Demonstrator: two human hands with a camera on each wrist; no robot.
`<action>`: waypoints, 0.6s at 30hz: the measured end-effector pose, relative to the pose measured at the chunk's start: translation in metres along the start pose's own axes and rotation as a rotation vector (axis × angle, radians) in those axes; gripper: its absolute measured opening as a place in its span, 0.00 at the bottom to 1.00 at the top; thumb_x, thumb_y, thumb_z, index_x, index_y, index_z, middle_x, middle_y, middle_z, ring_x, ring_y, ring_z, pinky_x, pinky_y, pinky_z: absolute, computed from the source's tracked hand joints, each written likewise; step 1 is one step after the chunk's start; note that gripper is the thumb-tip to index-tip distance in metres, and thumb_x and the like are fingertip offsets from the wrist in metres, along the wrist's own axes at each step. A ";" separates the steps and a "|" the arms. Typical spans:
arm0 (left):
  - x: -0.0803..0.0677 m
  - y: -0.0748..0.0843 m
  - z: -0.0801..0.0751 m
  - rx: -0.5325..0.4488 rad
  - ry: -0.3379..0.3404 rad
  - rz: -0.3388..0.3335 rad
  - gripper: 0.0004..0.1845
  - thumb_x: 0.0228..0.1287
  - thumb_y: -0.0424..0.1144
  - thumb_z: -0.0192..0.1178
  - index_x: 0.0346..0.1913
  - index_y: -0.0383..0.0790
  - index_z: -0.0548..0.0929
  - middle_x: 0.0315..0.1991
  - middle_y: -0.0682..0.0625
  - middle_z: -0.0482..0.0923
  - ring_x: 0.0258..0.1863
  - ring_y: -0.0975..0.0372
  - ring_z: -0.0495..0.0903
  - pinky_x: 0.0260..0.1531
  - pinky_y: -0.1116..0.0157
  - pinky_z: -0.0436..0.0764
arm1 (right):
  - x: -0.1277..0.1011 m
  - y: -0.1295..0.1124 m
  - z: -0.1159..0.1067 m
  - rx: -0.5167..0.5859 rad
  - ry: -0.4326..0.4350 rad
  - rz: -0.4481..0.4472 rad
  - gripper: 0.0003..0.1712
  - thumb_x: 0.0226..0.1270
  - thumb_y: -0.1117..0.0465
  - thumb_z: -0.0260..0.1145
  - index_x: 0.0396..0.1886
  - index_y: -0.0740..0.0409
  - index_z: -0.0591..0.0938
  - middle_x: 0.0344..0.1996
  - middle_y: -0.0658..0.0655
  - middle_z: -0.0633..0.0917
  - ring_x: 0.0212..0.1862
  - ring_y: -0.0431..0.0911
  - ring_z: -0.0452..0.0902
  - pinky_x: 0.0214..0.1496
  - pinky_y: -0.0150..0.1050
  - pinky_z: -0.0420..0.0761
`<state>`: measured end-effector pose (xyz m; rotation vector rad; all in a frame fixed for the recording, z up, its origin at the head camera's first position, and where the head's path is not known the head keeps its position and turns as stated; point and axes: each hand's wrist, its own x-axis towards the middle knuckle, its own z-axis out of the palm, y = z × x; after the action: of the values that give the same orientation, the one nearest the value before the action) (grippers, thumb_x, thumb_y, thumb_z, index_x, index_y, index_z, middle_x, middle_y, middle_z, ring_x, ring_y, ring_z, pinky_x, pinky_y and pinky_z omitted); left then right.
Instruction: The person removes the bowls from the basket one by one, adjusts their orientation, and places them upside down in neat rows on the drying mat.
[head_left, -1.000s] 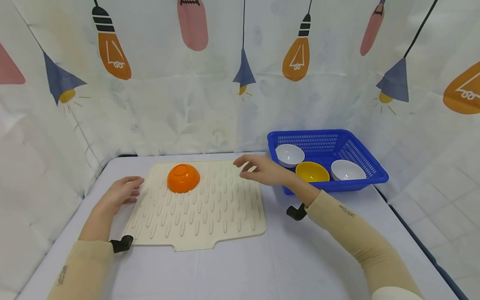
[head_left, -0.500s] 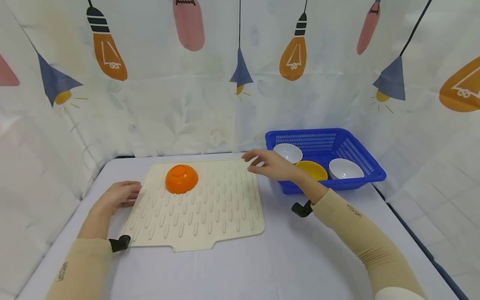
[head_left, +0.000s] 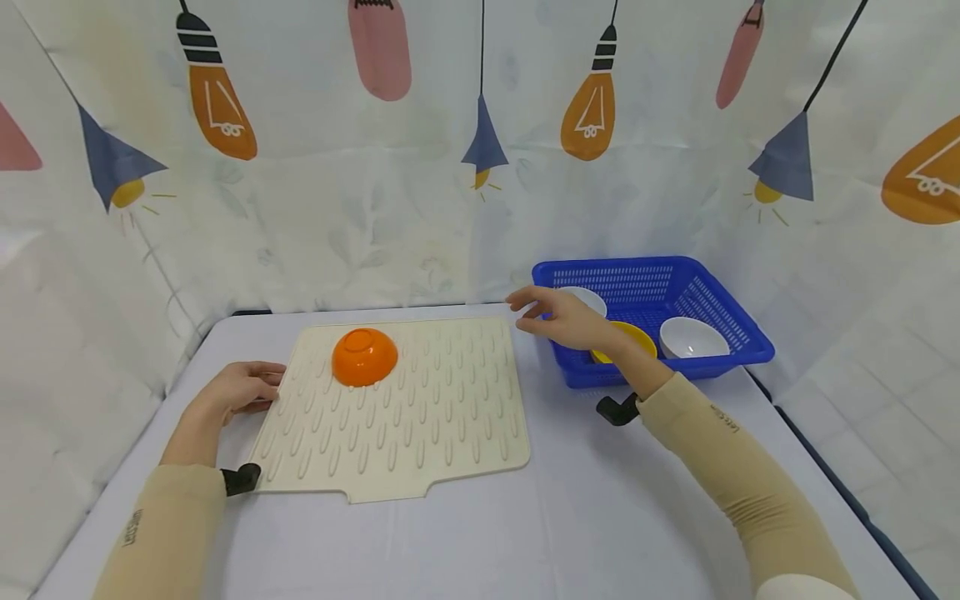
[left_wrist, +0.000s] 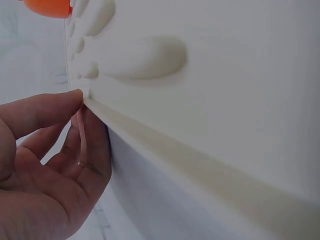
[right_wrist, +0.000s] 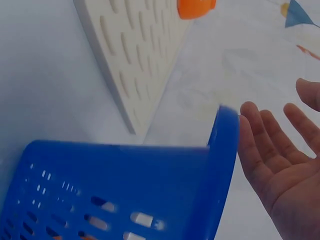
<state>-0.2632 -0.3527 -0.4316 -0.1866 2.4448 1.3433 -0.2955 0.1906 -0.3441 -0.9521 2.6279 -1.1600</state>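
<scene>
An orange bowl (head_left: pixel 364 357) lies upside down on a cream ridged dish drying mat (head_left: pixel 405 417). My left hand (head_left: pixel 242 388) is at the mat's left edge; in the left wrist view its thumb (left_wrist: pixel 60 107) meets the edge from above, and the fingers curl below it, pinching it. My right hand (head_left: pixel 564 318) holds nothing and hovers by the left rim of a blue basket (head_left: pixel 731 325), its fingers loosely bent. Inside the basket are a white bowl (head_left: pixel 588 300) partly behind that hand, a yellow bowl (head_left: pixel 633 337) partly behind the wrist, and another white bowl (head_left: pixel 693 337).
A white cloth covers the table (head_left: pixel 480 542). Behind it hangs a pale curtain (head_left: pixel 405 233) printed with lamps and bulbs. The basket's perforated wall stands up at the table's back right, apart from the mat's right edge.
My right hand has moved right, from above the mat's far right corner to the basket's left rim. The left thumb has come onto the mat's edge. The orange bowl stays put.
</scene>
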 end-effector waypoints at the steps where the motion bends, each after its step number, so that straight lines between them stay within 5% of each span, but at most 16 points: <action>1: 0.000 -0.001 0.000 0.002 0.000 0.002 0.37 0.66 0.23 0.59 0.74 0.18 0.57 0.67 0.25 0.69 0.41 0.67 0.82 0.42 0.64 0.85 | -0.001 0.001 -0.002 0.005 0.004 0.011 0.23 0.76 0.56 0.66 0.67 0.52 0.78 0.61 0.54 0.81 0.58 0.49 0.80 0.59 0.48 0.81; 12: 0.005 -0.007 -0.001 -0.002 0.015 0.015 0.37 0.65 0.24 0.62 0.74 0.19 0.59 0.64 0.27 0.73 0.40 0.65 0.83 0.41 0.65 0.85 | -0.004 0.014 -0.029 0.145 0.007 0.153 0.24 0.77 0.55 0.65 0.67 0.56 0.77 0.62 0.60 0.78 0.55 0.57 0.81 0.57 0.52 0.83; 18: 0.007 -0.010 -0.001 0.000 0.027 0.012 0.37 0.63 0.24 0.63 0.73 0.20 0.61 0.62 0.30 0.74 0.40 0.65 0.82 0.40 0.66 0.85 | -0.003 0.025 -0.046 0.161 0.035 0.264 0.28 0.78 0.55 0.63 0.71 0.61 0.73 0.65 0.64 0.76 0.61 0.61 0.77 0.60 0.53 0.81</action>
<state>-0.2672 -0.3588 -0.4416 -0.1923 2.4717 1.3549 -0.3209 0.2336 -0.3300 -0.5419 2.5400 -1.3039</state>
